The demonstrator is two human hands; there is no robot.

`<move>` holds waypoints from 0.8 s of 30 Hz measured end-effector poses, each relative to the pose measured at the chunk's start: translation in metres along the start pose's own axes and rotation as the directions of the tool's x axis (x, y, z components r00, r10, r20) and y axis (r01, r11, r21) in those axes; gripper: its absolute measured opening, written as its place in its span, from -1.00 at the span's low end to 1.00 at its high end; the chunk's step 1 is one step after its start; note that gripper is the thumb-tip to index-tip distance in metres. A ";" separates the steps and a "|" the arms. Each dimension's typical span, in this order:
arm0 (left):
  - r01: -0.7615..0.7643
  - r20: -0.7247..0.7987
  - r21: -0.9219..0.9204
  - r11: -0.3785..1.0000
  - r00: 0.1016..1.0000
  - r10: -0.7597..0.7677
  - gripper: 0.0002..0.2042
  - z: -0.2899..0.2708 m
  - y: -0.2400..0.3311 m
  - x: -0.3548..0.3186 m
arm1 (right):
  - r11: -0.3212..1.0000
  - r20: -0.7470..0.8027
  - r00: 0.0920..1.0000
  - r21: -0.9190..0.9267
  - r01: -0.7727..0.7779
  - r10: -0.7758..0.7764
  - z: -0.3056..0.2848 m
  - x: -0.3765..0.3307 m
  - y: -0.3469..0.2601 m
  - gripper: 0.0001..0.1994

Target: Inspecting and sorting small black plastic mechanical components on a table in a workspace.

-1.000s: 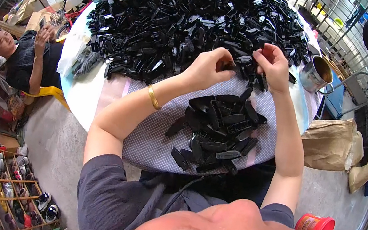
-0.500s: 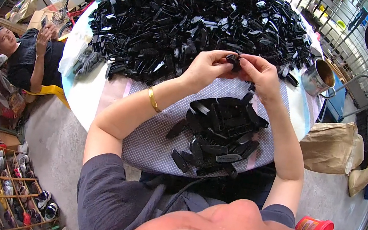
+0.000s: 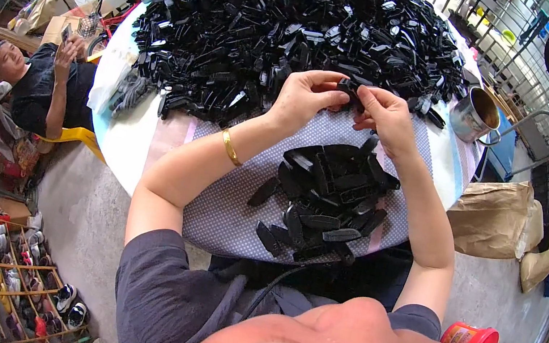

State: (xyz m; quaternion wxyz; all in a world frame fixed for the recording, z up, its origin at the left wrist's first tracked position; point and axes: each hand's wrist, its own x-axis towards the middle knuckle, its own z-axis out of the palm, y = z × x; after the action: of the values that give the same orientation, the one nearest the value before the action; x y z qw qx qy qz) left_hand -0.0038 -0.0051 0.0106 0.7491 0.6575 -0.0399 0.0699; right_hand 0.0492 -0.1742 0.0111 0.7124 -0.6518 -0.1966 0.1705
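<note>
Between my two hands is a small black plastic piece [image 3: 353,90], pinched by the fingers of both. My left hand [image 3: 307,100], with a gold bangle at the wrist, grips it from the left. From the right, my right hand [image 3: 388,117] grips it with thumb and fingers. Its exact kind cannot be made out. Just beyond rises a wide heap of glossy black plastic pieces [image 3: 270,31]. Nearer to me, between my forearms, lies a smaller pile of black elongated pieces [image 3: 331,181] on the dotted tablecloth [image 3: 224,207].
A metal mug [image 3: 475,116] stands at the table's right edge. Grey gloves [image 3: 130,93] lie at the left edge. Brown paper bags [image 3: 494,217] rest on the floor at right. A person [image 3: 41,79] holding a phone sits at left, above a shoe rack [image 3: 27,282].
The black piece has turned in my fingers, and my right hand's fingers have shifted their hold on it. My forearms have stayed almost in place.
</note>
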 end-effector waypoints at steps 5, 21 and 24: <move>-0.009 -0.015 -0.016 1.000 1.000 0.009 -0.70 0.003 0.001 -0.001 | 0.994 0.037 0.999 -0.109 -0.023 0.027 -0.006 0.001 0.001 -0.69; -0.001 -0.002 -0.072 0.997 1.000 0.001 -0.71 0.001 -0.002 0.001 | 0.856 -0.064 0.922 -0.402 0.325 -0.381 0.005 -0.002 0.012 -0.77; 0.000 0.007 -0.119 0.993 1.000 0.000 -0.72 0.005 0.000 -0.001 | 0.709 -0.017 0.862 -0.577 0.406 -0.507 0.012 -0.009 0.004 -0.79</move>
State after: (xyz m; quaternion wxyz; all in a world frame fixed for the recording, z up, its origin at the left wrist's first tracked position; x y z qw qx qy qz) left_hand -0.0048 -0.0105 0.0116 0.7867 0.6121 -0.0465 0.0652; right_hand 0.0356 -0.1674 0.0076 0.5258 -0.7726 -0.3299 -0.1337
